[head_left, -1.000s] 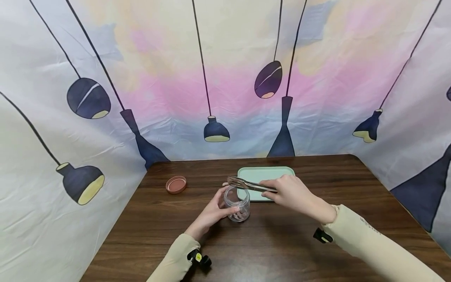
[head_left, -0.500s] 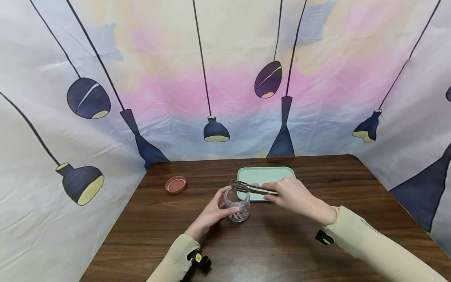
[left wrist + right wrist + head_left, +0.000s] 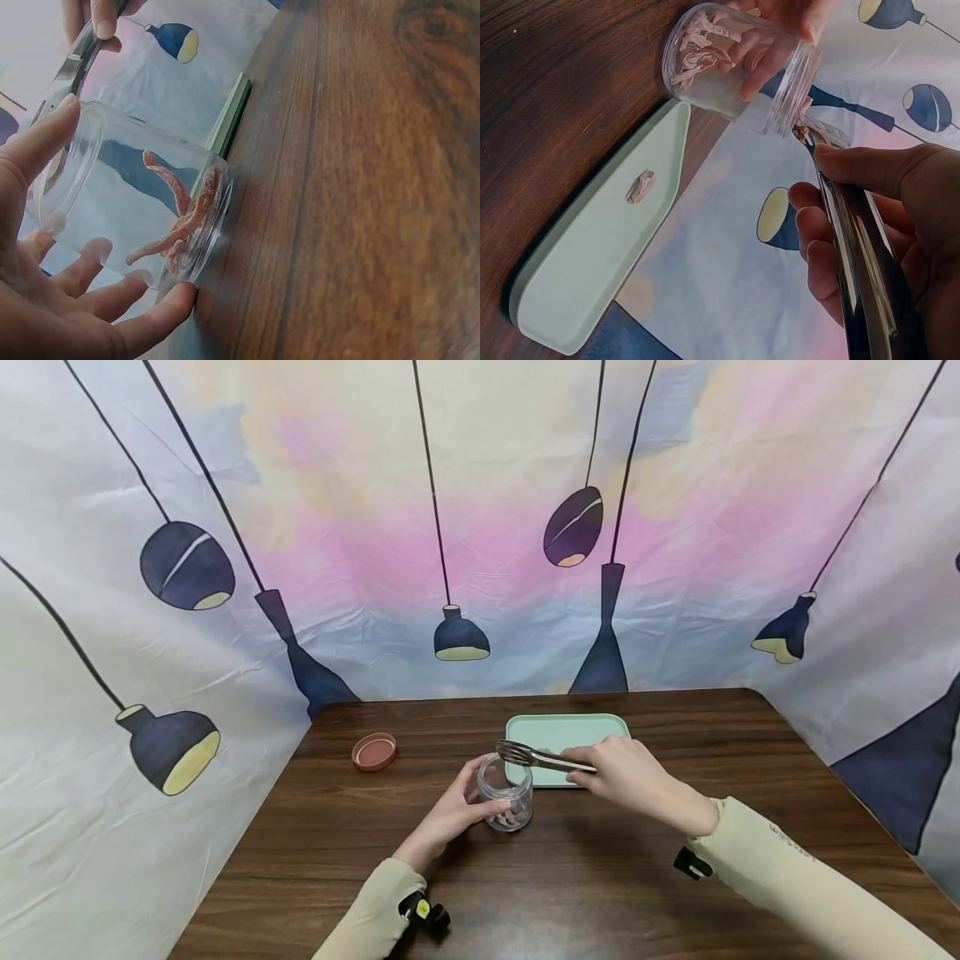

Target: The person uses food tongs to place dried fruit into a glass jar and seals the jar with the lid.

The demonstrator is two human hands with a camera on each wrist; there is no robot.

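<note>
My left hand [image 3: 450,814] holds a clear jar [image 3: 504,810] upright on the table, fingers round its side. Several pinkish, wrinkled dried strips [image 3: 184,217] lie in the jar's bottom. My right hand [image 3: 618,768] grips metal tongs [image 3: 551,761], whose tips are over the jar's open mouth. In the right wrist view a small pinkish-brown piece [image 3: 802,129] shows at the tong tips; whether it is firmly pinched is unclear. A pale green tray [image 3: 592,255] behind the jar bears one pinkish dried piece [image 3: 640,187], mostly hidden by the tongs in the head view.
A reddish-brown round lid [image 3: 374,752] lies at the back left of the dark wooden table [image 3: 360,860]. A cloth backdrop [image 3: 337,543] printed with lamps hangs behind the table's far edge.
My right hand and the tongs have shifted slightly right and down over the jar's mouth. The left hand and the jar have stayed in place.
</note>
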